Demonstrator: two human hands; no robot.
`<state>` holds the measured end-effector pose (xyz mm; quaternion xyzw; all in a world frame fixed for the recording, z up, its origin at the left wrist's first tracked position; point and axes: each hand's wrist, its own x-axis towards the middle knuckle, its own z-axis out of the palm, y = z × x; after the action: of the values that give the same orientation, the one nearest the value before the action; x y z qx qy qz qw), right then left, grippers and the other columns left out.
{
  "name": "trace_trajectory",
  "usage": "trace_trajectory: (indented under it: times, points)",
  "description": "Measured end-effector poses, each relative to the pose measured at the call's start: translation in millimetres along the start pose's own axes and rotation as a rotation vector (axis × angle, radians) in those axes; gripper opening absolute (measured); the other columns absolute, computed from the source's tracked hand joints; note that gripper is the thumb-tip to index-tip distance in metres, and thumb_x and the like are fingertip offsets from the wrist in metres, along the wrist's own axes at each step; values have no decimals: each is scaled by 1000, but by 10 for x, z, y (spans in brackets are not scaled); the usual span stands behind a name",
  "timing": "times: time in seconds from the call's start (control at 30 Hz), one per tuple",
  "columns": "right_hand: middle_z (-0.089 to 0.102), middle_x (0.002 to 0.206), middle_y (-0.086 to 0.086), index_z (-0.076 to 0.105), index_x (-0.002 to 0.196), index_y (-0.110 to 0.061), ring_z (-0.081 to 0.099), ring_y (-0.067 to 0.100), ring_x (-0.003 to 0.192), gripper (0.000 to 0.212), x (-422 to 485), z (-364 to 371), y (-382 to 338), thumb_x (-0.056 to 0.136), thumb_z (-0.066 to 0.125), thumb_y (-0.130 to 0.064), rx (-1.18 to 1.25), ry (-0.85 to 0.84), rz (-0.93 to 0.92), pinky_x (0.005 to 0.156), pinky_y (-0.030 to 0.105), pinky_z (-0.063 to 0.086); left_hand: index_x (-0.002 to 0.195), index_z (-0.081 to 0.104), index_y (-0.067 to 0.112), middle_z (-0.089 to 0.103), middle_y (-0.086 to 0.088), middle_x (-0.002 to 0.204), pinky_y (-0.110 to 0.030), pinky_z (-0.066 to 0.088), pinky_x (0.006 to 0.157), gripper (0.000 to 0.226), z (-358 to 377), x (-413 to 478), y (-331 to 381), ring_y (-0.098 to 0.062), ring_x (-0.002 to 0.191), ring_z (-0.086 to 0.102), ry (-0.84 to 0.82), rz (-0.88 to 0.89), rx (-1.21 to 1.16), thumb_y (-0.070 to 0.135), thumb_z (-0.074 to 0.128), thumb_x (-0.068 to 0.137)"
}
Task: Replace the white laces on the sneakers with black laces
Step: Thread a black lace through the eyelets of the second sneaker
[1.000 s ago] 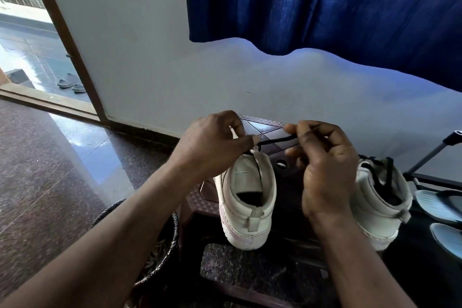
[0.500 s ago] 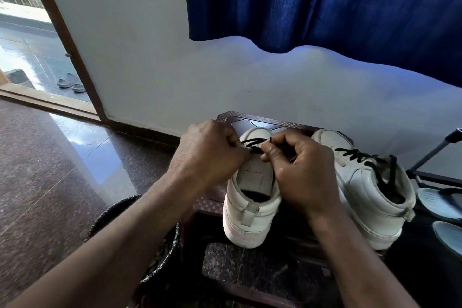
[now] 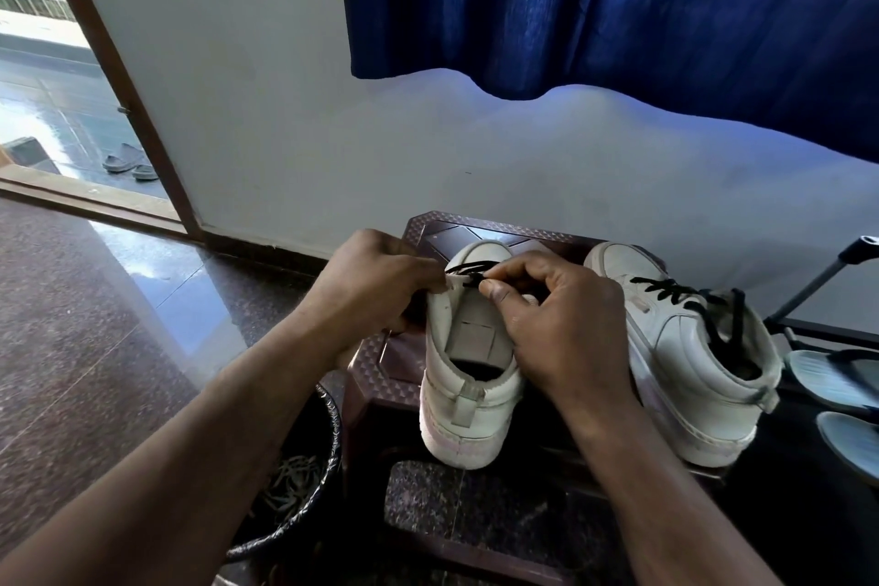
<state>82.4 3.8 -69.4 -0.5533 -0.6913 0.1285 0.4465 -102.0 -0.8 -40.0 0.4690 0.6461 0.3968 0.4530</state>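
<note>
The right hand [image 3: 566,328] covers the near sneaker [image 3: 468,400] along its right eyelets, the pinched black lace [image 3: 468,269] is a blur, the sandals [image 3: 842,376] run off the right edge, and the left forearm [image 3: 266,390] hides part of the bin [image 3: 304,514]

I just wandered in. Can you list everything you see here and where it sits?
left sneaker: one, white, on the stool, heel towards the camera
right sneaker: one, white, black-laced, beside it
black lace: one, black, at the left sneaker's front eyelets
stool: one, dark brown, against the wall
curtain: one, blue, hanging above
bin: one, black, on the floor left of the stool
flip-flops: two, blue-grey, far right
sandals: a pair, grey, outside the doorway
left hand: one, pinching the black lace
right hand: one, pinching the black lace
</note>
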Motion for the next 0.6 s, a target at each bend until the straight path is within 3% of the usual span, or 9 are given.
trace_trajectory:
  times: [0.07, 0.13, 0.2, 0.37, 0.5, 0.6]
  points:
    - [74, 78, -22, 80, 83, -34, 68, -2, 74, 6, 4, 4, 1, 81, 85, -31, 19, -25, 4, 73, 30, 57, 74, 73, 0, 65, -27, 73, -70, 57, 79, 37, -4, -7, -3, -31, 66, 63, -32, -8, -43, 30, 80, 53]
    - [73, 76, -23, 80, 81, -33, 67, -3, 75, 7, 12, 8, -2, 80, 85, -29, 22, -55, -3, 71, 25, 56, 77, 76, 0, 71, -33, 85, -63, 61, 79, 20, 2, -21, -7, -30, 68, 68, -55, -2, -71, 18, 80, 69]
    - [73, 76, -22, 79, 79, -32, 67, -1, 76, 7, 22, 22, -7, 79, 85, -27, 9, -78, -25, 72, 26, 56, 81, 78, 0, 73, -33, 94, -59, 63, 81, 19, 3, -18, -21, -32, 72, 71, -73, -2, -89, 17, 80, 72]
    - [70, 75, -17, 74, 77, -28, 62, 13, 79, 7, 29, 50, -8, 76, 81, -29, -79, -96, -119, 75, 38, 53, 84, 79, 0, 75, -28, 91, -52, 64, 81, 14, 27, -26, -17, -31, 73, 72, -84, 18, -91, 13, 82, 81]
    - [64, 72, -17, 68, 73, -28, 51, 13, 76, 14, 34, 51, -5, 75, 80, -34, -128, -103, -181, 73, 39, 47, 82, 81, 4, 75, -16, 76, -41, 60, 73, 10, 48, -42, -10, -24, 65, 68, -93, 46, -87, 13, 79, 85]
    - [63, 71, -16, 66, 71, -26, 49, 13, 76, 17, 34, 65, -10, 74, 81, -34, -150, -94, -168, 71, 39, 47, 83, 81, 5, 77, -21, 84, -43, 60, 74, 11, 53, -31, -13, -27, 71, 70, -103, 58, -70, 16, 80, 84]
